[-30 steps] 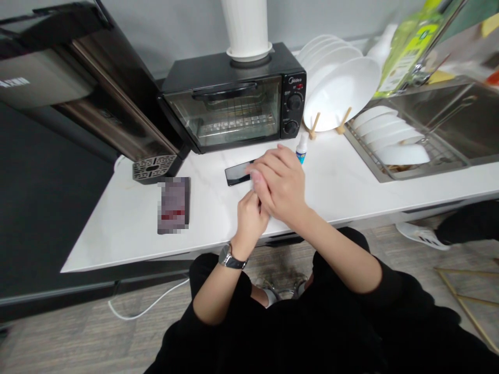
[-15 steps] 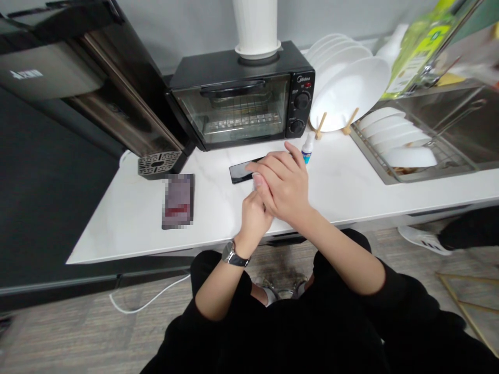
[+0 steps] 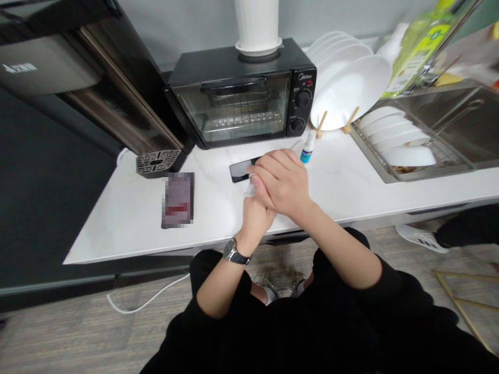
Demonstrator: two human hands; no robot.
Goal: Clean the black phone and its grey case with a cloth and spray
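Over the counter's front half, my two hands are clasped together. My right hand [image 3: 283, 179] lies on top, its fingers curled and pressed over the left. Below it is my left hand [image 3: 257, 213], with a watch [image 3: 230, 251] on the wrist; its fingers are mostly covered. A thin white sheet [image 3: 250, 190], tissue or cloth I cannot tell, pokes out between the hands on the left side. Behind them a dark phone [image 3: 240, 171] lies flat, partly hidden. Just right of my fingers stands a small white spray bottle [image 3: 307, 148] with a blue label.
A black toaster oven [image 3: 234, 106] stands behind, bearing a white pot [image 3: 257, 23]. On the left are a drink dispenser [image 3: 117, 98] and a blurred-out flat item [image 3: 178, 200]. To the right, plates [image 3: 351, 93] stand racked beside a sink [image 3: 460, 135]. Another person's shoe [image 3: 421, 238] shows on the floor.
My right fingers have curled down from a raised, looser spread over the left hand. More of the white sheet and of the spray bottle now shows.
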